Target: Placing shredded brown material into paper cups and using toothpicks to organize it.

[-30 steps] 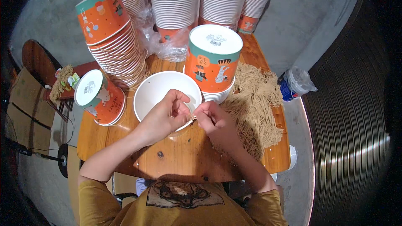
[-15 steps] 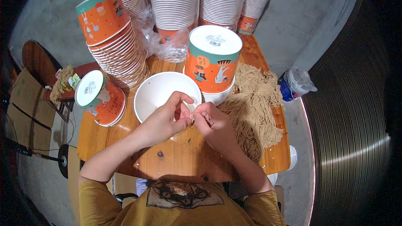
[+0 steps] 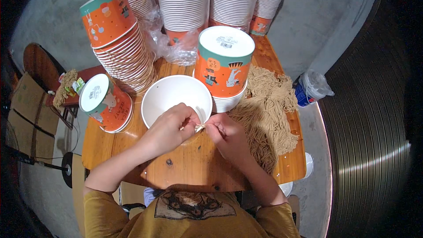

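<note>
A paper bucket (image 3: 164,93) stands mouth up in the middle of the table, its white inside showing. At its near right rim my left hand (image 3: 174,125) is closed, thumb and fingers pinching a light tan cord (image 3: 201,126). My right hand (image 3: 228,137) pinches the same cord from the other side, its fingertips almost touching the left ones. The fingers hide most of the cord and part of the rim. Just behind the right hand is a stack of upside-down orange and green paper buckets (image 3: 224,72). A heap of tan cords (image 3: 271,114) lies to its right.
A leaning stack of buckets (image 3: 115,46) with cords draped round it stands at the left, beside another upturned bucket (image 3: 112,105). Tall stacks of paper buckets (image 3: 184,4) and crumpled clear plastic (image 3: 180,50) line the back. A lidded pail (image 3: 308,90) sits beyond the table's right edge.
My left hand has turned over and lowered slightly, its fingers curling in toward the rim. My right hand has shifted a little down, and the cord between the fingertips shows more clearly.
</note>
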The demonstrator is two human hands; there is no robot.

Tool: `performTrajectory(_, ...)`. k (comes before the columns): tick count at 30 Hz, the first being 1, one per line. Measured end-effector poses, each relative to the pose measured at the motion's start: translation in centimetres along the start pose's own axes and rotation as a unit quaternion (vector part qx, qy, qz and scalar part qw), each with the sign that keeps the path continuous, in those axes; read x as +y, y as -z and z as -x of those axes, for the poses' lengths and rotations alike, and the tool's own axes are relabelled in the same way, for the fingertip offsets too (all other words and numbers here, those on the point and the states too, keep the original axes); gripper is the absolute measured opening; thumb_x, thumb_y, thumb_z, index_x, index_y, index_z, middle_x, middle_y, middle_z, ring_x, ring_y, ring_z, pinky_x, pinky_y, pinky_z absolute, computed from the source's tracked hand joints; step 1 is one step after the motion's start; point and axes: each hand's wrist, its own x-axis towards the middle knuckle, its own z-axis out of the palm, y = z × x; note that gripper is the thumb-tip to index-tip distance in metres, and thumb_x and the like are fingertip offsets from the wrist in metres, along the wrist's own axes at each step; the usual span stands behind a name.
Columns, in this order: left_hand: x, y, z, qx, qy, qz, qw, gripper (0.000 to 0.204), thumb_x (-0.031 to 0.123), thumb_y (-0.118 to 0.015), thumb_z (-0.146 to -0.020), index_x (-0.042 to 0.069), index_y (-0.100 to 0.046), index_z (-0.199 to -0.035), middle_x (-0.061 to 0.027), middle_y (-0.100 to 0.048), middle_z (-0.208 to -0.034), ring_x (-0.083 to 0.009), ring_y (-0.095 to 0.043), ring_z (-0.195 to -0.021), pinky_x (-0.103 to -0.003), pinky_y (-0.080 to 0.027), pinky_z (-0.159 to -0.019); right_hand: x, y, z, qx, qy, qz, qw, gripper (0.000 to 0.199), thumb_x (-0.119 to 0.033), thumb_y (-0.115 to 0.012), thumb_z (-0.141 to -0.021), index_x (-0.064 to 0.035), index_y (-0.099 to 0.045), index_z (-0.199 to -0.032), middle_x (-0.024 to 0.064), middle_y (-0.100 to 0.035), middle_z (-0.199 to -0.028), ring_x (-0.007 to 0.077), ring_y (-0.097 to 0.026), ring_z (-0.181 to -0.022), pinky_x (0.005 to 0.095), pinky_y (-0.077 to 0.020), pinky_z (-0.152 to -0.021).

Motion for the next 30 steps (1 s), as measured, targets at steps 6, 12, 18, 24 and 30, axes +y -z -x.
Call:
performTrajectory(6,0.2,0.2,-0.2,0.009,0.050,0.039,0.998,0.011,0.009,-0.057,-0.086,0.001,-0.060,-0.092,-0.0128,-0.057,-0.088,-0.0217,-0.057,-0.074,-0.033,-0.047,-0.069,0.1,0.2,0.6,-0.006,-0.016,-0.003,1.000,0.009,-0.010,-0.058,-0.088,-0.0024,-0.057,-0.094,0.0126,-0.061,-0.081,0.0246,-0.062,-0.071,0.0344,-0.0506,-0.062)
performTrajectory(12,0.3,0.2,-0.1,0.007,0.034,0.030,0.999,0.011,0.009,-0.058,-0.085,0.000,-0.059,-0.091,-0.0120,-0.056,-0.085,-0.0207,-0.056,-0.073,-0.032,-0.047,-0.068,0.1,0.3,0.9,0.003,0.012,0.008,1.000,0.014,-0.012,-0.057,-0.089,-0.0023,-0.058,-0.098,0.0139,-0.060,-0.083,0.0245,-0.062,-0.076,0.0341,-0.0507,-0.066)
performTrajectory(18,0.4,0.0,-0.1,0.014,0.021,0.031,0.999,0.011,0.010,-0.057,-0.086,-0.001,-0.058,-0.089,-0.0116,-0.055,-0.084,-0.0203,-0.055,-0.073,-0.032,-0.046,-0.068,-0.7,-0.2,0.4,-0.034,-0.049,0.098,0.993,0.021,-0.011,-0.067,-0.084,-0.0064,-0.059,-0.102,0.0001,-0.055,-0.067,0.0112,-0.050,-0.053,0.0253,-0.0419,-0.052)
performTrajectory(24,0.8,-0.1,0.1,0.029,0.005,0.011,1.000,0.009,0.008,-0.057,-0.086,-0.001,-0.056,-0.086,-0.0141,-0.054,-0.082,-0.0275,-0.055,-0.076,-0.037,-0.045,-0.069,-0.6,-1.1,0.3,0.082,0.126,0.179,0.972,0.019,-0.015,-0.070,-0.080,-0.0104,-0.058,-0.094,0.0096,-0.063,-0.073,0.0265,-0.063,-0.062,0.0363,-0.0505,-0.054)
performTrajectory(30,0.4,-0.6,0.3,0.098,-0.095,-0.086,0.987,0.005,0.003,-0.058,-0.083,0.000,-0.054,-0.083,-0.0157,-0.054,-0.081,-0.0333,-0.054,-0.082,-0.041,-0.044,-0.071,-0.7,-1.0,1.7,0.052,0.037,0.213,0.975,0.014,-0.013,-0.068,-0.082,-0.0078,-0.058,-0.089,0.0073,-0.060,-0.066,0.0203,-0.059,-0.053,0.0322,-0.0467,-0.050)
